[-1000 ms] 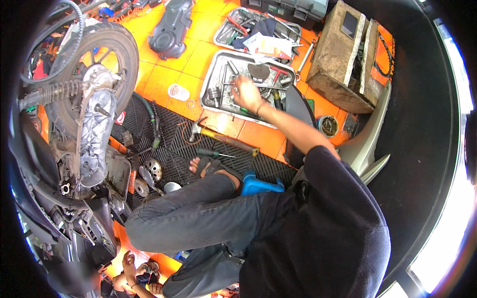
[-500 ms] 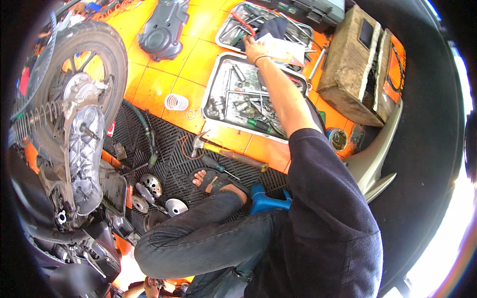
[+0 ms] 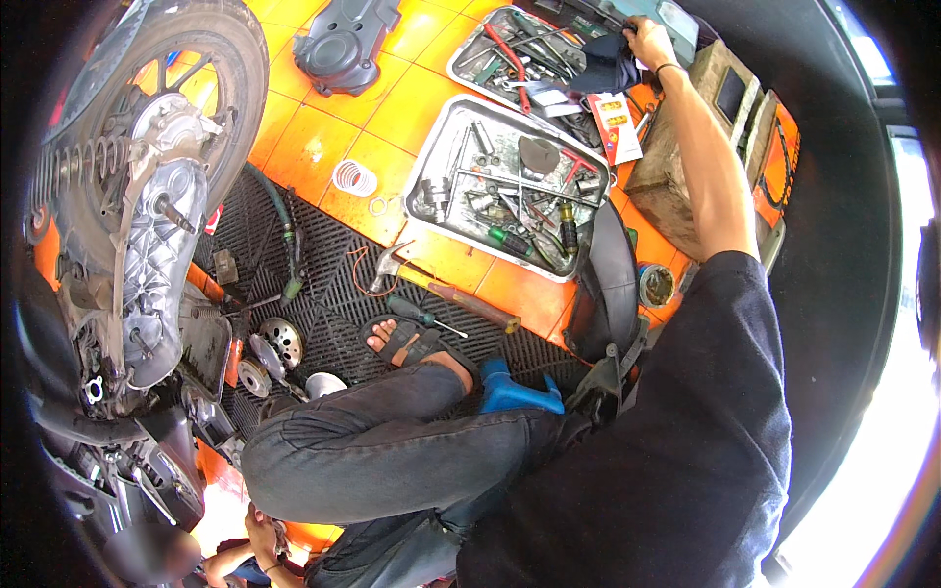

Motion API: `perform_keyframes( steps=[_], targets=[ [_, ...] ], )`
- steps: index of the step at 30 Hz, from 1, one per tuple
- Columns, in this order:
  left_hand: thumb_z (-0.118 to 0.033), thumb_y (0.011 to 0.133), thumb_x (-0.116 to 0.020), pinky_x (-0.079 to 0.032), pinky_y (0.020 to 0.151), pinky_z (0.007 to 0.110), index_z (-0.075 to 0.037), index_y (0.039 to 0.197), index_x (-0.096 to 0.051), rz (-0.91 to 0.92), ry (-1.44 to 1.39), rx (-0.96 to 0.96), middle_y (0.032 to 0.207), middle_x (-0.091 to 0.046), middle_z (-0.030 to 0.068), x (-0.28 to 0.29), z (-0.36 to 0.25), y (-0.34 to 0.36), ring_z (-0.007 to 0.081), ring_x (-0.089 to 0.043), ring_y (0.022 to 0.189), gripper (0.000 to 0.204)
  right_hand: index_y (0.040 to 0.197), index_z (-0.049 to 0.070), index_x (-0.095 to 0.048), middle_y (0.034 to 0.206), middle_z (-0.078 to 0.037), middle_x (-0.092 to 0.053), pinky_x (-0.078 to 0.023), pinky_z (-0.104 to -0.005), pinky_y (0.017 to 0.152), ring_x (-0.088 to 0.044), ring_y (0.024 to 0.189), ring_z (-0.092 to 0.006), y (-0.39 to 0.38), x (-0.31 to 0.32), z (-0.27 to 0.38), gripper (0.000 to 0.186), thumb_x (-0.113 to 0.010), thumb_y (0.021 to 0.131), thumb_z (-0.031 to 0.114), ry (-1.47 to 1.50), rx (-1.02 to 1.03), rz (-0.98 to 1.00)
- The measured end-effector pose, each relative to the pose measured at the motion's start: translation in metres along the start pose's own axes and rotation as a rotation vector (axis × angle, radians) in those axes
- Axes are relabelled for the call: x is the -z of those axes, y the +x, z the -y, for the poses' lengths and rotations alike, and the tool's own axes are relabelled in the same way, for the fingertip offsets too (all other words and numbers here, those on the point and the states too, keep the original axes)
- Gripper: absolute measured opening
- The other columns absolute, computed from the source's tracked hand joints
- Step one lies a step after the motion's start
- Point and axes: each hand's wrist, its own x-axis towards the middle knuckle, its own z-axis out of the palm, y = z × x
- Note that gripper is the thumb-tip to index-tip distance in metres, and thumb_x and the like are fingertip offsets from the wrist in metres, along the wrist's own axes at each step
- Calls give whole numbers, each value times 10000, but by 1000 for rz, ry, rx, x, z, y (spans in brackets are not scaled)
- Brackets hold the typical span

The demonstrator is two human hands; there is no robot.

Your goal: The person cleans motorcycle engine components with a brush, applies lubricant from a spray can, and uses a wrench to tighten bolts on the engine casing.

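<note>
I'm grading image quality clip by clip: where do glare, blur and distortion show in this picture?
In the head view, the strip at far right is blown out white; the black wall beside it bows with the fisheye, and the corners fall dark; also in the head view, an oval patch at lower left is blurred, while the right hand and dark cloth are readable.

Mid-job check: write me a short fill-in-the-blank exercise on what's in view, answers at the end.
1. The person's bare ____ hand grips the dark, soft fabric piece.
2. Loose tools lie in ____ rectangular, silvery metal trays.
3. The green-handled screwdriver lies ____ the yellow-and-brown-handled hammer and the foot in a black sandal.
4. The smooth moulded object just behind that foot is coloured ____.

Missing words: right; two; between; blue.
</note>
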Motion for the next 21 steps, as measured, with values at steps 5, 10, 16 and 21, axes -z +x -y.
perform_keyframes(
  steps=[5,10,16,21],
  targets=[
    [-113,898,-563,-468,988,408,63,1312,-553,-31,95,-98,1239,-648,249,-4,-7,25,368,-622,1145,450,892,7,-706,823,-243,-681,-539,-484,726,-655,786,-449,-3,29,-1,193,-667,873,195,118,17,-130],
    [-172,890,-591,-456,998,409,69,1297,-558,-2,62,-151,1234,-650,249,0,-3,33,374,-618,1146,474,983,36,-723,880,-231,-695,-522,-498,765,-654,841,-448,-1,50,38,196,-640,896,191,213,-36,-265],
    [-214,854,-637,-486,930,426,91,1218,-575,54,21,-62,1165,-670,257,0,22,31,377,-646,1068,479,1024,135,-751,1033,-154,-707,-404,-540,956,-580,1052,-379,18,63,81,199,-599,938,231,14,-131,-344],
    [-194,826,-663,-503,888,426,92,1142,-595,69,81,26,1125,-676,267,-13,48,31,367,-655,1032,432,1246,128,-665,1219,-174,-671,-343,-526,1077,-538,1237,-287,19,30,90,333,-633,970,312,730,-246,-126]
  ],
)
